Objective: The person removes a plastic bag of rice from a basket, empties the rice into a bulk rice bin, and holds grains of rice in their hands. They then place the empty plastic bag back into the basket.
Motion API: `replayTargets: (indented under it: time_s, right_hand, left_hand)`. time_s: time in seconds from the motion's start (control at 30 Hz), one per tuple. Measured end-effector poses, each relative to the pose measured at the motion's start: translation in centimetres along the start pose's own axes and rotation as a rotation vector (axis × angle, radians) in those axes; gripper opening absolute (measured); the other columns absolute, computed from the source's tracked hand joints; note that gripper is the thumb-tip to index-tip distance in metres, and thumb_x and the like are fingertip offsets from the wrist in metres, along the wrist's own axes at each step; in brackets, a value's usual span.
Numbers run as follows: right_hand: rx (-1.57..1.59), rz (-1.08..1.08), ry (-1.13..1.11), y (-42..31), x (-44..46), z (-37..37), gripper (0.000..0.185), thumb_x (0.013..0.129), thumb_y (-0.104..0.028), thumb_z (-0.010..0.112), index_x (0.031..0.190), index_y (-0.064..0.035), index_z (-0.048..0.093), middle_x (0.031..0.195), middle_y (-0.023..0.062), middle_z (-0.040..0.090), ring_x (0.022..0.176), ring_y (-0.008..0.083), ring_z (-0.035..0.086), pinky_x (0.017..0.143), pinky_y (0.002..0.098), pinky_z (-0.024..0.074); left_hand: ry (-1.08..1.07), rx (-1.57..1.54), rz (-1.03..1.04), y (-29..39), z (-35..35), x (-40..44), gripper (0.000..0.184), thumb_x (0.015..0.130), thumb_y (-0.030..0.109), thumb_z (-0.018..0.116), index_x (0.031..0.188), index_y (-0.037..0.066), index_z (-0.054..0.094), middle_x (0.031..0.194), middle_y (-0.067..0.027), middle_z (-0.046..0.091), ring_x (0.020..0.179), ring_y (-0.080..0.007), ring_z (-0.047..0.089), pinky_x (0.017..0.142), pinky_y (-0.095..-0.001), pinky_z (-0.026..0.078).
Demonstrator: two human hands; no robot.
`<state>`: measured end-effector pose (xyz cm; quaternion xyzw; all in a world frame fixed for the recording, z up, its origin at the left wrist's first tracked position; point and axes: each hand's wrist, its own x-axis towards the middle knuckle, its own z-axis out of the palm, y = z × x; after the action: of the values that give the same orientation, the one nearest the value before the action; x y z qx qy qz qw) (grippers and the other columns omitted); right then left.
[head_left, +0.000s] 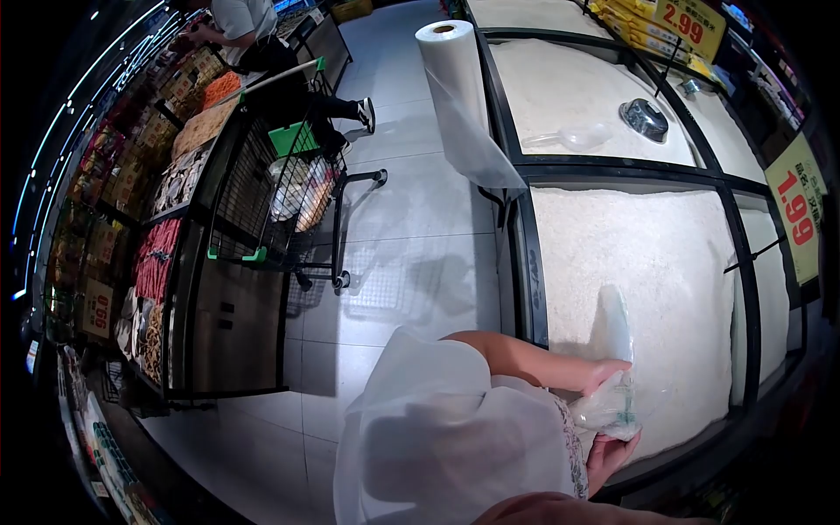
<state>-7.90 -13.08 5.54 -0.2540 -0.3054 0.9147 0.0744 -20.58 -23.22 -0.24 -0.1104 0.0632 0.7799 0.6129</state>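
Observation:
A clear plastic bag (604, 404) is bunched between my two hands, above the near edge of a bin of white grain (678, 262). My left hand (602, 376) has its fingers closed on the upper part of the bag. Below it, my right hand (611, 451) grips the bag's lower end. I cannot make out whether anything is inside. Just beyond my left hand, a translucent scoop (615, 319) rests on the grain. Its near end meets the hand and the bag, so whether my fingers touch it is hidden.
A roll of plastic bags (455, 87) stands at the bin's corner. In the neighbouring bin lie another clear scoop (573, 136) and a metal bowl (643, 120). A shopping cart (280, 184) stands across the aisle, with a person (249, 39) behind it. Price signs (794, 206) edge the bins.

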Motion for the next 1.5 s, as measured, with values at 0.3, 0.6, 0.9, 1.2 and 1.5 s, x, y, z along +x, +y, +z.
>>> replayTargets:
  time_s: [0.3,0.6,0.9,1.2,1.5]
  right_hand:
    - [-0.044,0.027,0.108,-1.9,-0.2,-2.0,0.043,0.085,-0.03,0.045,0.115,0.0,0.041,0.114,0.01,0.047,0.1,0.0201,0.048,0.083,0.0315,0.0403]
    - [-0.504,-0.286,-0.043,-1.8,2.4,-5.1,0.025,0.085,-0.023,0.048,0.101,-0.003,0.05,0.092,0.0065,0.053,0.08,0.0138,0.053,0.065,0.0258,0.0433]
    - [-1.234,-0.337,0.302,-0.5,2.8,-6.7,0.043,0.077,-0.014,0.057,0.116,-0.0029,0.043,0.107,0.0114,0.049,0.08,0.0158,0.053,0.068,0.0266,0.0444]
    - [-1.389,-0.289,0.401,0.7,3.1,-7.7,0.046,0.074,-0.015,0.059,0.115,-0.0026,0.044,0.106,0.0133,0.049,0.078,0.0192,0.056,0.07,0.0296,0.0448]
    - [-1.685,-0.807,0.022,5.5,5.8,1.9,0.043,0.062,-0.012,0.063,0.104,-0.0097,0.051,0.093,0.0099,0.048,0.085,0.026,0.05,0.072,0.0353,0.0409]
  left_hand:
    - [0.077,0.205,-0.235,-2.1,-1.9,-0.5,0.031,0.081,0.026,0.05,0.1,0.002,0.055,0.099,-0.0109,0.058,0.089,-0.0184,0.056,0.077,-0.0342,0.046]
    - [0.45,0.269,0.251,7.9,-0.7,-3.0,0.045,0.081,0.027,0.052,0.117,0.005,0.038,0.104,-0.0114,0.05,0.098,-0.0244,0.049,0.086,-0.0382,0.039]
    - [0.665,0.912,0.688,9.4,-1.8,-9.3,0.047,0.078,0.019,0.056,0.117,0.0,0.038,0.103,-0.0083,0.051,0.091,-0.0175,0.05,0.078,-0.0273,0.041]
    - [0.51,2.447,0.455,6.3,-3.3,-5.1,0.047,0.07,0.024,0.062,0.112,0.008,0.046,0.099,-0.0144,0.053,0.085,-0.0219,0.055,0.074,-0.0315,0.044]
    - [0.671,2.759,0.099,5.8,-5.0,-1.8,0.019,0.072,0.02,0.056,0.085,0.009,0.048,0.076,-0.0102,0.059,0.074,-0.0268,0.058,0.065,-0.0386,0.043]
